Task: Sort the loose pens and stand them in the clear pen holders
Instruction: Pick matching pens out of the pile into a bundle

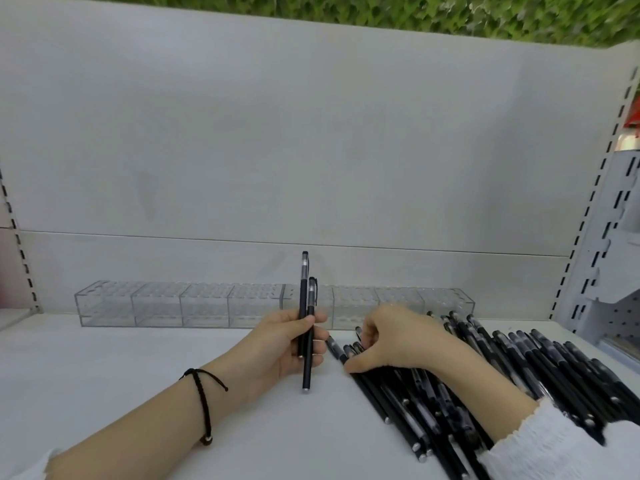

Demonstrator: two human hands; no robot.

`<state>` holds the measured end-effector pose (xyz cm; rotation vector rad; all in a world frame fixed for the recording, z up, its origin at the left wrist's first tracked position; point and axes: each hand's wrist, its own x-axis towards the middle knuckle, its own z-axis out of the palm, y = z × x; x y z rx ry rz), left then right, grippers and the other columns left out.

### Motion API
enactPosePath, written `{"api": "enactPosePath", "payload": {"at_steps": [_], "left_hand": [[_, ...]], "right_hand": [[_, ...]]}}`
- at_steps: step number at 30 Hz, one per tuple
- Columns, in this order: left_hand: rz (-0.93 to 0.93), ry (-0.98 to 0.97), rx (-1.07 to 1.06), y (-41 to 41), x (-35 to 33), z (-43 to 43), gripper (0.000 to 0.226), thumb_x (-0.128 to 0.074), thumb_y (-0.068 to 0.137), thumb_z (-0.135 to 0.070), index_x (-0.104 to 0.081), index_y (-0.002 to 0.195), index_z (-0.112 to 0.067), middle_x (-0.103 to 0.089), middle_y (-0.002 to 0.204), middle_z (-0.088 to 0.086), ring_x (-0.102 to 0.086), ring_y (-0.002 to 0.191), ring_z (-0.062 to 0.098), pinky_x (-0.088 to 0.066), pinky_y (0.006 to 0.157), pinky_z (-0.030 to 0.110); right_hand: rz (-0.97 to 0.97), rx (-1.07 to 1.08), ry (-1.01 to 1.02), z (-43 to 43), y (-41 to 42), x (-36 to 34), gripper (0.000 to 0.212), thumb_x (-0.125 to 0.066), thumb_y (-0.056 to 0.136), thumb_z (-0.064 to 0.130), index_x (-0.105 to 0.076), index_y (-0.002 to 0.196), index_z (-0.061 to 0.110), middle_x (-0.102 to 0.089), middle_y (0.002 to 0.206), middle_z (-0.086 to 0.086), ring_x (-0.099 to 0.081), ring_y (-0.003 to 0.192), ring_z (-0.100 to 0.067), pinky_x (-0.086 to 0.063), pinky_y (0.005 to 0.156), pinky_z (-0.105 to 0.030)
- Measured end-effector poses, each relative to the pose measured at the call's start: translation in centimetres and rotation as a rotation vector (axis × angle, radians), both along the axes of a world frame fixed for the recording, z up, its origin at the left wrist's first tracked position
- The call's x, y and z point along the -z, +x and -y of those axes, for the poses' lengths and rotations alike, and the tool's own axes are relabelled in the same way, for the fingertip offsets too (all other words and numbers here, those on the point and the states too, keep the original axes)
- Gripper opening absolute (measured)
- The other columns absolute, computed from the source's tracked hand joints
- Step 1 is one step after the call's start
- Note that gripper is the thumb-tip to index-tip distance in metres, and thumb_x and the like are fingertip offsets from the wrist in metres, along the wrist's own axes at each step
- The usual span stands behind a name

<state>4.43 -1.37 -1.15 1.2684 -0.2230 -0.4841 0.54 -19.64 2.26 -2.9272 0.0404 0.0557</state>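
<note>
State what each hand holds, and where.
Left grip: two black pens, at mid-barrel. Right grip: pinches one pen from the pile, near its cap.

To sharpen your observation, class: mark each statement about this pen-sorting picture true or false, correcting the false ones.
1. The left hand holds two pens upright. True.
2. The holders are full of pens. False: none show in them.
3. The right hand curls its fingers on the pile. True.
4. The pile lies left of both hands. False: it lies on the right.
5. The bracelet is on the right wrist. False: it is on the left wrist.
</note>
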Motion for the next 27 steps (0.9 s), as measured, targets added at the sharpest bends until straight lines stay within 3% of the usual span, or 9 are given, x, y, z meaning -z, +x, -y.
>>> {"api": "enactPosePath", "payload": {"at_steps": [7, 10, 13, 17, 20, 23, 27], "left_hand": [[-0.004, 0.028, -0.043, -0.1, -0.2, -0.1, 0.019, -0.043, 0.101, -0.006, -0.060, 0.107, 0.001, -0.063, 0.070, 0.010, -0.060, 0.053, 0.016, -0.053, 0.051, 0.026], [0.002, 0.038, -0.038, -0.2, -0.2, 0.0, 0.019, -0.043, 0.101, -0.006, -0.060, 0.107, 0.000, -0.063, 0.071, 0.010, -0.060, 0.054, 0.016, -0.053, 0.051, 0.027], [0.009, 0.055, -0.040, -0.1, 0.0, 0.1, 0.018, -0.044, 0.101, -0.006, -0.061, 0.105, 0.000, -0.064, 0.071, 0.009, -0.061, 0.055, 0.017, -0.053, 0.051, 0.027], [0.008, 0.058, -0.055, -0.2, 0.1, 0.4, 0.018, -0.043, 0.102, -0.007, -0.060, 0.100, -0.002, -0.064, 0.066, 0.008, -0.060, 0.053, 0.017, -0.052, 0.049, 0.026], [0.006, 0.048, -0.078, -0.2, 0.1, 0.4, 0.020, -0.042, 0.103, -0.012, -0.059, 0.096, -0.004, -0.064, 0.065, 0.008, -0.060, 0.053, 0.017, -0.050, 0.047, 0.025], [-0.011, 0.023, -0.108, -0.1, 0.2, 0.3, 0.020, -0.043, 0.103, -0.016, -0.057, 0.095, -0.004, -0.069, 0.069, 0.010, -0.066, 0.057, 0.019, -0.054, 0.049, 0.027], [0.012, 0.018, 0.011, -0.7, 0.0, 0.7, 0.022, -0.041, 0.103, -0.017, -0.058, 0.097, -0.004, -0.074, 0.091, 0.018, -0.072, 0.082, 0.030, -0.059, 0.072, 0.038]], "right_hand": [[0.041, -0.113, 0.229, 0.6, 0.1, 0.1, 0.030, -0.078, 0.072, 0.028, -0.057, 0.094, 0.030, -0.047, 0.073, 0.011, -0.045, 0.062, -0.005, -0.036, 0.059, -0.023], [0.087, -0.101, 0.095, -0.1, 0.3, 0.5, 0.017, -0.073, 0.075, 0.044, -0.063, 0.083, 0.032, -0.051, 0.072, 0.012, -0.050, 0.068, -0.005, -0.039, 0.061, -0.026], [0.095, -0.022, -0.044, -1.1, 0.4, 0.6, 0.029, -0.072, 0.071, 0.056, -0.066, 0.080, 0.030, -0.056, 0.070, 0.013, -0.057, 0.076, -0.009, -0.042, 0.063, -0.025], [0.101, 0.028, -0.026, -2.1, 0.8, 1.0, 0.014, -0.074, 0.068, 0.041, -0.069, 0.075, 0.029, -0.068, 0.077, 0.009, -0.064, 0.081, -0.012, -0.051, 0.071, -0.027], [0.038, 0.038, 0.250, -1.8, 1.1, 1.0, 0.010, -0.075, 0.069, 0.029, -0.072, 0.073, 0.021, -0.065, 0.070, 0.006, -0.060, 0.068, -0.010, -0.052, 0.069, -0.027], [0.074, 0.054, 0.609, -1.3, 0.8, 0.2, 0.012, -0.075, 0.078, 0.022, -0.066, 0.074, 0.015, -0.054, 0.060, 0.006, -0.044, 0.048, -0.006, -0.037, 0.046, -0.017], [0.079, 0.027, 0.967, -0.8, 0.7, -0.2, 0.014, -0.069, 0.085, 0.015, -0.063, 0.072, 0.016, -0.061, 0.063, 0.002, -0.034, 0.043, -0.007, -0.022, 0.037, -0.017]]}}
